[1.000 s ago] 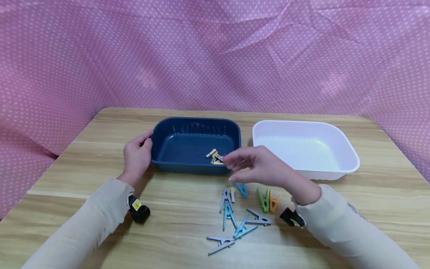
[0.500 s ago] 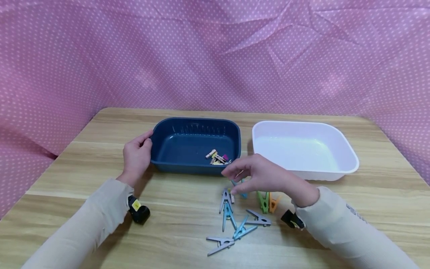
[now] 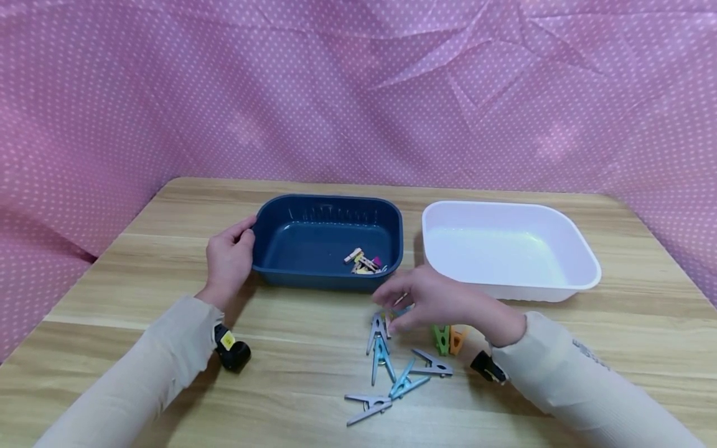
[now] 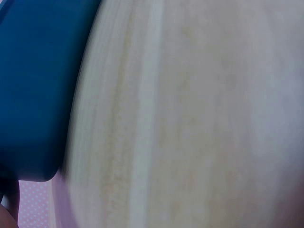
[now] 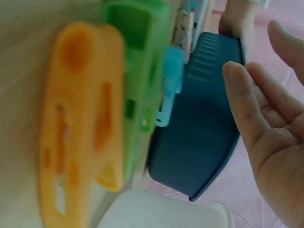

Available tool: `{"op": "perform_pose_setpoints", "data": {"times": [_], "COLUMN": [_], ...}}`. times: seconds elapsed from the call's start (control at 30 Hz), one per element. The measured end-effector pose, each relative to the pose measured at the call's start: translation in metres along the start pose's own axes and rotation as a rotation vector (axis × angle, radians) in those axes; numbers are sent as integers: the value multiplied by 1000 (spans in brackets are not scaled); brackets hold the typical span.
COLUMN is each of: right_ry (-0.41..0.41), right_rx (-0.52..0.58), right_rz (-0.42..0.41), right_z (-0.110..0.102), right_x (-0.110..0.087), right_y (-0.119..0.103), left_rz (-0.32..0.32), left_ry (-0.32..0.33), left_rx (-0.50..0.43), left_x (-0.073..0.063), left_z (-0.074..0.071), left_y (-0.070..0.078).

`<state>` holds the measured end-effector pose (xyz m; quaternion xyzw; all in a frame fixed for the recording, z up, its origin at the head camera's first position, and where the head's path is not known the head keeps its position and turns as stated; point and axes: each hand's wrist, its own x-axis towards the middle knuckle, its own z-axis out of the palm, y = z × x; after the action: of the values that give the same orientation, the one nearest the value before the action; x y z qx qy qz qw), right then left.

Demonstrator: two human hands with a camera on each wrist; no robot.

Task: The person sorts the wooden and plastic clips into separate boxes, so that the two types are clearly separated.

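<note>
My left hand [image 3: 228,258] grips the left end of a dark blue plastic basin [image 3: 313,281], thumb at its rim. Inside the basin's near right corner lie several small wooden clothespins [image 3: 365,264]. Over the table just in front of that corner, my right hand [image 3: 428,298] has thumb and fingers apart with nothing between them. A small wooden clothespin [image 3: 388,323] lies by its thumb tip, beside a grey clothespin [image 3: 376,333]. In the right wrist view, a blue clothespin [image 5: 171,78] stands near the basin; the head view shows it mostly hidden under the right hand.
A white basin [image 3: 504,290] stands right of the blue one. Green [image 3: 441,340] and orange [image 3: 457,341] clothespins lie below the right wrist. Nearer the front are light blue clothespins [image 3: 381,359] and more grey clothespins [image 3: 370,404]. Pink dotted cloth [image 3: 358,93] hangs behind the table.
My right hand has lowered from beside the blue basin's rim toward the small wooden clothespin on the table. The left hand has stayed on the basin.
</note>
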<state>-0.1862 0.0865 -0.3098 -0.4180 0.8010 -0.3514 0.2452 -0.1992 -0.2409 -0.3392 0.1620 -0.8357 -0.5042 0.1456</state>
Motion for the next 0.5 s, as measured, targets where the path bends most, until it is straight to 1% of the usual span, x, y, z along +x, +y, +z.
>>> {"op": "perform_pose_setpoints", "data": {"times": [0.3,0.5], "right_ry": [-44,-36], "right_rx": [-64,-114], "right_rz": [99,146], "right_z": [6,9], "right_x": [5,7], "right_y": [2,2], "left_rz": [-8,2], "left_ry": [-6,-1], "left_rx": [-8,-8], "left_x": [0,0], "left_z": [0,-1], "left_y": [0,1]}}
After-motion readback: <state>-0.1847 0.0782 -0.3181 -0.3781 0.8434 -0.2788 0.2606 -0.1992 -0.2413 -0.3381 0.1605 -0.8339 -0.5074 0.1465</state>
